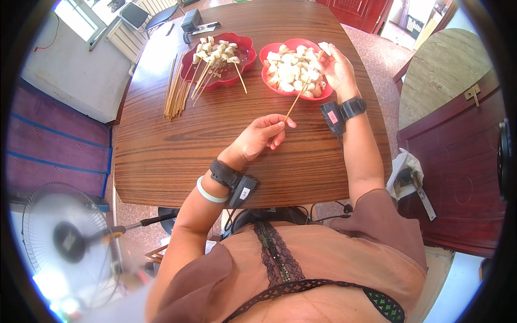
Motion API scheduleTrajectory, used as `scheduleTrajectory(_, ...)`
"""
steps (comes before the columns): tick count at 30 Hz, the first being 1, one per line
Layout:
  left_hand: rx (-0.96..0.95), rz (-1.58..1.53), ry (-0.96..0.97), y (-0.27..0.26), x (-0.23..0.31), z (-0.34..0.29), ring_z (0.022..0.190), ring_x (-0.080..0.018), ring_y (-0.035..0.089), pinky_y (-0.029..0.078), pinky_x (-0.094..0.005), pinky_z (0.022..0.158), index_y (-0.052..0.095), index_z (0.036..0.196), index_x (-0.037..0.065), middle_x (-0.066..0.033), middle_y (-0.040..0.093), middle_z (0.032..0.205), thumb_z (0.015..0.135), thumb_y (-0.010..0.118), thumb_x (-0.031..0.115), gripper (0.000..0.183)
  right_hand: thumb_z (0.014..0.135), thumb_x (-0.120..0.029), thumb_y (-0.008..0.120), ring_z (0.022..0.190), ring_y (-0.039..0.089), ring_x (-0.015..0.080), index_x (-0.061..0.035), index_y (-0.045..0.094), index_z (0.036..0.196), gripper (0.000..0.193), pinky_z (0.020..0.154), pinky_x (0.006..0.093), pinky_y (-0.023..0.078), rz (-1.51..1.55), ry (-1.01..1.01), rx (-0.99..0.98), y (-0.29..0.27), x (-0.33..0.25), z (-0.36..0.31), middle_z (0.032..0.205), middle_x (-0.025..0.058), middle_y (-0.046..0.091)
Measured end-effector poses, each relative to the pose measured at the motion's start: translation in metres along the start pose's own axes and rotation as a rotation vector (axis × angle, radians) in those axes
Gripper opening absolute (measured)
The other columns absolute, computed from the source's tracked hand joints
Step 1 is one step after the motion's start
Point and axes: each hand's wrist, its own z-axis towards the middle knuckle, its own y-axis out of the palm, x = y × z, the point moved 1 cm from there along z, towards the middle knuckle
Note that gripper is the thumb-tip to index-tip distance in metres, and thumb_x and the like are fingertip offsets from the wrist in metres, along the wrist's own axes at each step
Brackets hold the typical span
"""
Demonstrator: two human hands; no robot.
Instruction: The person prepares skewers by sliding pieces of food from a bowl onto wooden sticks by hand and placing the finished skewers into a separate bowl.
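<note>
My left hand [263,135] pinches the lower end of a thin wooden skewer [295,104]. The stick slants up and away over a red, scallop-edged bowl [266,55] heaped with pale white food chunks [291,71]. At that bowl's right rim my right hand [338,71] is closed on a white food chunk [325,48]. The skewer's far end is hard to make out against the pale heap. Left of this stands a darker red bowl [249,48], with loaded skewers [214,54] laid across it, their white pieces at the far ends.
A bundle of bare skewers [176,97] lies on the wooden table [215,156], left of the darker bowl. Behind it are a small grey box [190,20] and pens [207,26]. A fan [69,242] stands at lower left, a dark red cabinet door [458,172] at right.
</note>
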Motion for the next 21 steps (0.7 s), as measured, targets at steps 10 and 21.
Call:
scheduleTrajectory(10,0.025,-0.003,-0.032,0.0015,0.0009,-0.0004,0.049,-0.0043,0.034,0.028,-0.0165,0.045,0.050,0.104,0.000,0.0031,0.040,0.057,0.091,0.039,0.015,0.023,0.085,-0.016,0.054,0.061,0.054,0.0117,-0.0020,0.057,0.088,0.015,0.057,0.0215,0.048,0.043,0.048,-0.021,-0.0004,-0.0023,-0.0009,0.075,0.0065,0.058)
scheduleTrajectory(21,0.008,-0.004,-0.021,0.0022,0.0021,0.0002,0.049,-0.0044,0.034,0.028,-0.0167,0.045,0.050,0.105,-0.001,0.0028,0.041,0.057,0.091,0.040,0.014,0.023,0.086,-0.019,0.054,0.065,0.054,0.0109,0.0003,0.058,0.092,0.021,0.059,0.0213,0.047,-0.066,0.080,-0.136,0.0026,-0.0055,-0.0043,0.079,0.0059,0.060)
